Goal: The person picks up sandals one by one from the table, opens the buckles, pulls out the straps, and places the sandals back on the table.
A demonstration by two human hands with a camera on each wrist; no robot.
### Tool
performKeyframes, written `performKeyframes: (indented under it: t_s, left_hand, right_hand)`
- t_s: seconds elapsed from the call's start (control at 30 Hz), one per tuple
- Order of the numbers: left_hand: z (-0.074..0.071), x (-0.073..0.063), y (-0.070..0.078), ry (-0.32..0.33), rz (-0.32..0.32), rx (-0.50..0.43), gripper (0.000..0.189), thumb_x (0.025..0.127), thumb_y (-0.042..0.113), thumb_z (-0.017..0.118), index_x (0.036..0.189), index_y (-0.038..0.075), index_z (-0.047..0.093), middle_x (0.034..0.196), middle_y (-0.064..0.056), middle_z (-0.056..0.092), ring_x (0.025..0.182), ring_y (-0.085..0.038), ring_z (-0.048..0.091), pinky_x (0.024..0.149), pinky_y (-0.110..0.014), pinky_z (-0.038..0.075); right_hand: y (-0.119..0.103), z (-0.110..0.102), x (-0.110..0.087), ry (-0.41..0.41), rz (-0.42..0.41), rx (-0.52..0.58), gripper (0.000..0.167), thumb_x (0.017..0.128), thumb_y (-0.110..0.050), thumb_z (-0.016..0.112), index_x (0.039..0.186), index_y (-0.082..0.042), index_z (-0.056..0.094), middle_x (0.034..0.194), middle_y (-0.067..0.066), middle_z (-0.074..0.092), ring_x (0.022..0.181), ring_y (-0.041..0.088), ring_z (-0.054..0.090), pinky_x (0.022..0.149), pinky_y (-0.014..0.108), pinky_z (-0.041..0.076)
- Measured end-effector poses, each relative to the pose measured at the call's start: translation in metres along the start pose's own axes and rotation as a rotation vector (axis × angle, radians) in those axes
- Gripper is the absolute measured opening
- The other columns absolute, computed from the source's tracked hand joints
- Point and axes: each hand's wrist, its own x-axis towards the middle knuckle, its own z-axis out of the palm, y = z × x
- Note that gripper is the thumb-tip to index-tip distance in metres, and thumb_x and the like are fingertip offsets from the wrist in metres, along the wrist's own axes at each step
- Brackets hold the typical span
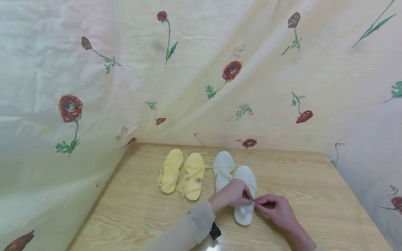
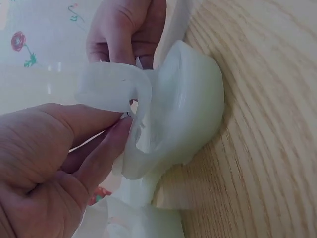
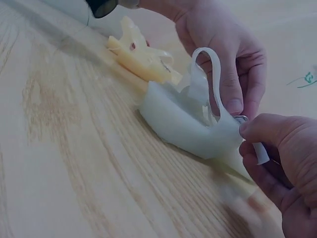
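A white jelly sandal [image 1: 243, 217] stands sole down on the wooden table, between my two hands. My left hand [image 1: 236, 192] pinches its strap by the small metal buckle [image 3: 241, 119] at the shoe's side. From the right, my right hand [image 1: 278, 211] pinches the same strap between thumb and fingers, its loose end [image 3: 261, 153] poking out below them. The heel strap [image 3: 214, 59] arches up over the heel in the right wrist view. Close to the left hand lies the other white sandal [image 1: 223, 164], partly hidden by that hand.
Two yellow jelly sandals stand to the left, one farther out [image 1: 171, 170] and one nearer the white pair [image 1: 194, 176]. A flower-printed cloth [image 1: 194, 76] hangs behind and beside the wooden table [image 1: 132, 212]. A black device [image 1: 215, 231] sits under the left wrist.
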Motion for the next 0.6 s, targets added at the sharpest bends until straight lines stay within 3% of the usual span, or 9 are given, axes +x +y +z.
performKeyframes:
  t_s: [0.2, 0.37, 0.6]
  left_hand:
    - [0.005, -0.002, -0.004, 0.028, 0.03, -0.086, 0.004, 0.091, 0.011, 0.083, 0.094, 0.012, 0.085, 0.085, 0.005, 0.082, 0.066, 0.015, 0.057, 0.068, -0.001, 0.047]
    - [0.011, -0.003, -0.011, 0.064, -0.004, -0.192, 0.004, 0.089, 0.014, 0.086, 0.093, 0.012, 0.086, 0.085, 0.005, 0.083, 0.066, 0.017, 0.058, 0.067, -0.002, 0.05]
    - [0.009, -0.005, -0.017, 0.039, -0.022, -0.256, 0.006, 0.092, 0.015, 0.084, 0.098, 0.012, 0.086, 0.092, 0.005, 0.084, 0.072, 0.016, 0.062, 0.072, -0.004, 0.052]
  right_hand:
    - [0.001, 0.001, 0.001, 0.005, -0.021, -0.014, 0.014, 0.085, 0.009, 0.082, 0.09, -0.004, 0.081, 0.095, 0.012, 0.082, 0.09, 0.001, 0.074, 0.077, 0.017, 0.062]
    - [0.0, 0.004, 0.003, 0.006, -0.056, -0.037, 0.014, 0.083, 0.008, 0.084, 0.088, -0.005, 0.082, 0.095, 0.015, 0.082, 0.091, 0.002, 0.075, 0.078, 0.016, 0.061]
    - [0.0, 0.007, -0.001, 0.027, 0.023, -0.041, 0.009, 0.086, 0.001, 0.085, 0.093, -0.003, 0.083, 0.099, 0.014, 0.082, 0.094, 0.001, 0.073, 0.08, 0.014, 0.06]
